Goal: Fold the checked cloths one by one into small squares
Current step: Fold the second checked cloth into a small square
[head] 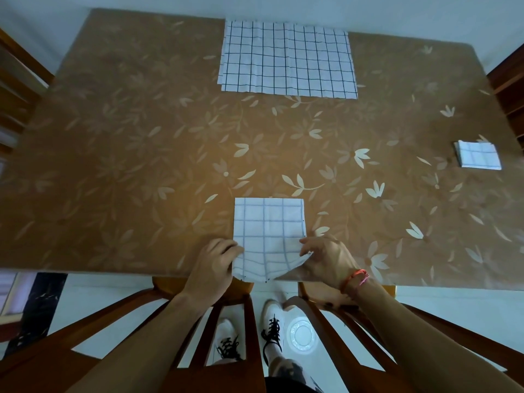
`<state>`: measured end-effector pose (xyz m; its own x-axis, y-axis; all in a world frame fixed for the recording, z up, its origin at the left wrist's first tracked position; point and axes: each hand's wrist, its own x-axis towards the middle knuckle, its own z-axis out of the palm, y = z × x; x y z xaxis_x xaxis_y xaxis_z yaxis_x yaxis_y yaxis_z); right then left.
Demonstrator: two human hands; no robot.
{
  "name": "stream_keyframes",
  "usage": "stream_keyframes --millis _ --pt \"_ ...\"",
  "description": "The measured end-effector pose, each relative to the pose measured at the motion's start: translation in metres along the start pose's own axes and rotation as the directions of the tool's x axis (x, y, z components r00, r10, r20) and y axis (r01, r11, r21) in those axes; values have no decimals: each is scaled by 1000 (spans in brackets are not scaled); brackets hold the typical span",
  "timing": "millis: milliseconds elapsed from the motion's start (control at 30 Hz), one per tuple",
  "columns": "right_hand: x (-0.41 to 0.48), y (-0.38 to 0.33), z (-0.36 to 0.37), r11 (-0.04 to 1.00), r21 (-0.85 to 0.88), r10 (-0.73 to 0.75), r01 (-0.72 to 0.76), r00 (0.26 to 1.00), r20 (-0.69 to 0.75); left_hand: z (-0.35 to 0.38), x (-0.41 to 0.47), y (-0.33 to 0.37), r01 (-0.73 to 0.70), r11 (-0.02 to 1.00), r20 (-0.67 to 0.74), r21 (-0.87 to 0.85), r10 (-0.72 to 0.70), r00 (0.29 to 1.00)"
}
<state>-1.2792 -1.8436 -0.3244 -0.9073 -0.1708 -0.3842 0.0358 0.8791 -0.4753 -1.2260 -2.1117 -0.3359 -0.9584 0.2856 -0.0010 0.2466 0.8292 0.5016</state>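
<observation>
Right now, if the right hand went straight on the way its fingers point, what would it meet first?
The right hand points left across the cloth it pinches; past that, probably the left hand at the opposite edge.

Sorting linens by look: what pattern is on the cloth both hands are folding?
The half-folded white cloth has thin bluish-grey grid lines, seen in head view.

left grip (211, 263) pinches cloth (269, 222) near-left corner | right grip (326, 258) pinches near-right corner
</observation>
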Motion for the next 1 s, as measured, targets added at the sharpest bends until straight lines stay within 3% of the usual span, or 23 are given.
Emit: stream_keyframes --millis 33,67,233,567,900,1000 --pt "-4 -2 0 996 73 53 -58 996 68 0 1 -1 35 999 14 -23 -35 999" --pt "-8 -2 -2 984 144 99 -104 994 43 -1 2 0 87 995 17 -49 -87 996" --pt "-6 1 -2 998 -24 49 -51 996 -69 -1 13 -2 189 978 -19 -92 -191 981" --pt "26 -1 3 969 200 168 -142 978 -122 -5 42 -5 329 931 -27 -157 -337 941" --pt "55 3 5 969 134 226 -207 964 -142 5 60 -18 365 926 -52 -101 -371 927" --pt "60 2 3 964 120 250 -236 960 -125 7 59 -18 289 957 -131 15 -284 950"
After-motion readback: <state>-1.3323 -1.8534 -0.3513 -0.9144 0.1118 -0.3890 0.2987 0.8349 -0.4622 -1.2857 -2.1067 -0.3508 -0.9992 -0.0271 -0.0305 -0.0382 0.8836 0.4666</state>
